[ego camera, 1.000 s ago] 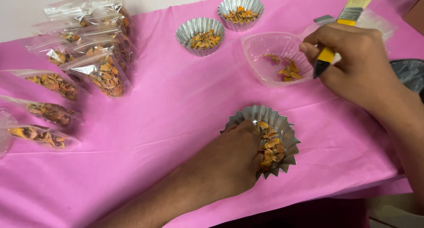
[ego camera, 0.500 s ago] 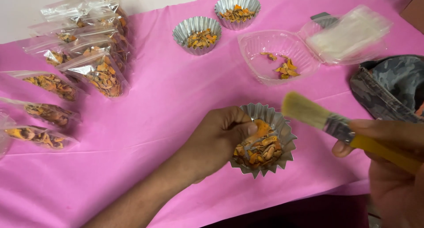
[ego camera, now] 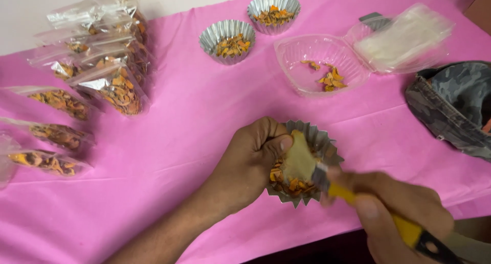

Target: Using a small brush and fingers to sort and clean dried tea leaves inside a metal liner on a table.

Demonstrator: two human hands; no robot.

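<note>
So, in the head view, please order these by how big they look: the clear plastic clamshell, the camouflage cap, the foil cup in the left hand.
1. Clear plastic clamshell, open with lid, looks largest.
2. Camouflage cap, cut off by the frame edge, so its rank is unsure.
3. Foil cup in the left hand, smallest, though nearest the camera.

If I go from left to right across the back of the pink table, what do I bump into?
Stack of filled clear bags → first foil cup → second foil cup → open clear plastic container → camouflage cap.
</note>
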